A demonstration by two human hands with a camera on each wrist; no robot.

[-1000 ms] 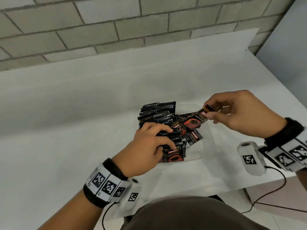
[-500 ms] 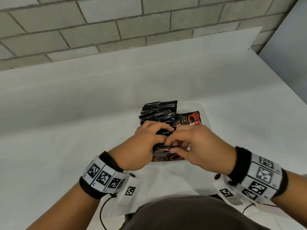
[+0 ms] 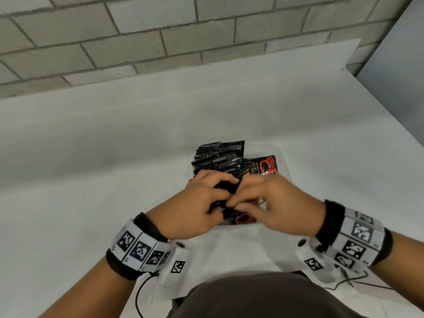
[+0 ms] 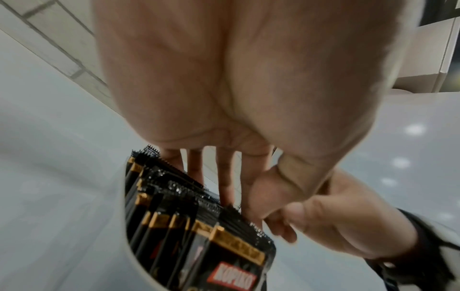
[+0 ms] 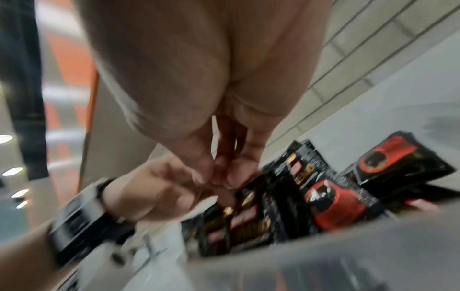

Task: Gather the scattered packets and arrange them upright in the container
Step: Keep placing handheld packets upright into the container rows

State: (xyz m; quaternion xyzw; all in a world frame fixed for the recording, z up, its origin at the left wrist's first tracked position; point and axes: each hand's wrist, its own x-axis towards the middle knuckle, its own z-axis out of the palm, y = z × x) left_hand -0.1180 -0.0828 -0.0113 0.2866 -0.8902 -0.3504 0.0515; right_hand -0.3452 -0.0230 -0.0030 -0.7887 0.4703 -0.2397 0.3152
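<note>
A clear plastic container (image 3: 284, 157) sits on the white table, packed with black sachets (image 3: 218, 154) standing upright in rows. One sachet with a red cup print (image 3: 266, 167) leans at the right side. My left hand (image 3: 223, 196) curls over the near rows, fingers behind the sachet tops (image 4: 199, 232) and thumb in front. My right hand (image 3: 238, 203) is pressed up beside it, and its fingertips (image 5: 231, 177) pinch the top edge of one sachet (image 5: 246, 204) among the near rows. What lies under both hands is hidden.
The white table (image 3: 114, 168) stretches out to the left and behind the container, backed by a grey block wall (image 3: 160, 42). The table's front edge is just below my wrists. A cable (image 3: 140, 292) hangs from the left wristband.
My right hand carried a red-cup sachet from right of the container over to the near rows, and now meets my left hand there. The left hand stayed on the sachets.
</note>
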